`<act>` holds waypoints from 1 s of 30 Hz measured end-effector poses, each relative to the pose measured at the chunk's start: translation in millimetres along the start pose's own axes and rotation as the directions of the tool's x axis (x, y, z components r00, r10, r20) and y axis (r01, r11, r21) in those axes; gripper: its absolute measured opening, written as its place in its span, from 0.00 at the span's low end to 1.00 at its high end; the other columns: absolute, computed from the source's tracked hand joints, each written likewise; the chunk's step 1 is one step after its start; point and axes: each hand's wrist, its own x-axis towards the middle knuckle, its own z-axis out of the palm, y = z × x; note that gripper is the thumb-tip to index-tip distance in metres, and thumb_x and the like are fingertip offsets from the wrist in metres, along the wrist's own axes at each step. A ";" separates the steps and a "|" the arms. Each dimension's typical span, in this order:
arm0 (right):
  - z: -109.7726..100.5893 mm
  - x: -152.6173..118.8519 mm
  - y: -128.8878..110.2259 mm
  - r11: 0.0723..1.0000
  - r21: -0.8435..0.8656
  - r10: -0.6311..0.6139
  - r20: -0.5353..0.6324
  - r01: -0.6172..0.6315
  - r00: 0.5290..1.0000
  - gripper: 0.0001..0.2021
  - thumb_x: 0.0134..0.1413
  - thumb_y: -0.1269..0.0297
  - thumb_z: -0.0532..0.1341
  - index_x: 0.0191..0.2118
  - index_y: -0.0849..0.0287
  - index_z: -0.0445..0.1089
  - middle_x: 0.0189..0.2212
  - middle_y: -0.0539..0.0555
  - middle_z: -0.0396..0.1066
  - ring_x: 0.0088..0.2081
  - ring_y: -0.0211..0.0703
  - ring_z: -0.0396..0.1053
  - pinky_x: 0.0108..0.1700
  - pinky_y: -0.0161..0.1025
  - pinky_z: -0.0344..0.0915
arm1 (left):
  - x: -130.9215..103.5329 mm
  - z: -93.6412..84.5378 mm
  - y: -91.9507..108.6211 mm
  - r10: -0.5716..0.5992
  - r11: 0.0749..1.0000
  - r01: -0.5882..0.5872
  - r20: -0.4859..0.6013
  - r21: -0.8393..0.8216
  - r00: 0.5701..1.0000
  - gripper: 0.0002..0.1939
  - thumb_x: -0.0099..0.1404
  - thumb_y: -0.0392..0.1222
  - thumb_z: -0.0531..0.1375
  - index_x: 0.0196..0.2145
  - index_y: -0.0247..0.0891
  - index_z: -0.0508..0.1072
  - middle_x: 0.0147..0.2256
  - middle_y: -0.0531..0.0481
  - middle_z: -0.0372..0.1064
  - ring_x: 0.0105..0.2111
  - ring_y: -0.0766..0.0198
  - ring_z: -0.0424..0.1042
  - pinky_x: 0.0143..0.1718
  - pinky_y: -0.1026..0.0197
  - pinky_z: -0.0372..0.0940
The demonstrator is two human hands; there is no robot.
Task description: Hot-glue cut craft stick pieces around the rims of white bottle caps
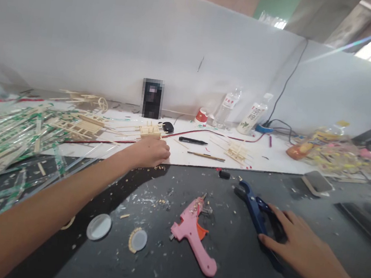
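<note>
My left hand (152,152) reaches forward to the edge of the white board (270,160), fingers curled down beside a small wooden frame piece (150,130); whether it grips anything is hidden. My right hand (297,245) rests over the handles of blue cutting pliers (253,204) lying on the dark tabletop (163,267), fingers wrapped around them. A pink glue gun (194,235) lies between my hands, nozzle pointing away from me.
A heap of wooden sticks in plastic wrappers (6,135) fills the left. Small stick models (238,152), a black pen (192,141), two bottles (254,118), a red cable (206,135) and a phone (317,182) lie farther back. Two round lids (98,226) sit near me.
</note>
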 end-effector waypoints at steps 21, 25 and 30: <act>3.8 3.0 7.5 0.997 0.008 -0.071 0.013 0.071 0.997 0.42 0.58 0.38 0.60 0.71 0.62 0.62 0.53 0.65 0.74 0.56 0.68 0.71 0.56 0.63 0.71 | 1.8 -25.4 -16.3 -0.272 0.931 0.150 -0.359 -0.332 0.893 0.14 0.74 0.45 0.64 0.53 0.38 0.76 0.52 0.44 0.76 0.46 0.54 0.78 0.47 0.47 0.76; 3.2 2.8 8.9 0.995 0.038 -0.096 0.019 0.095 0.995 0.42 0.59 0.38 0.60 0.71 0.62 0.61 0.54 0.65 0.73 0.56 0.69 0.71 0.57 0.63 0.70 | -1.2 -37.0 -51.3 -0.672 0.702 0.362 -0.403 -0.613 0.621 0.15 0.75 0.46 0.62 0.55 0.39 0.74 0.52 0.43 0.76 0.45 0.55 0.79 0.45 0.49 0.77; 6.3 3.7 13.7 0.994 0.056 -0.095 0.026 0.094 0.995 0.43 0.59 0.36 0.60 0.71 0.62 0.61 0.53 0.67 0.73 0.57 0.70 0.70 0.56 0.64 0.70 | 11.9 -24.4 -90.3 -0.874 0.381 0.444 -0.158 -0.811 0.460 0.17 0.74 0.46 0.64 0.57 0.37 0.74 0.54 0.42 0.75 0.47 0.53 0.78 0.47 0.46 0.76</act>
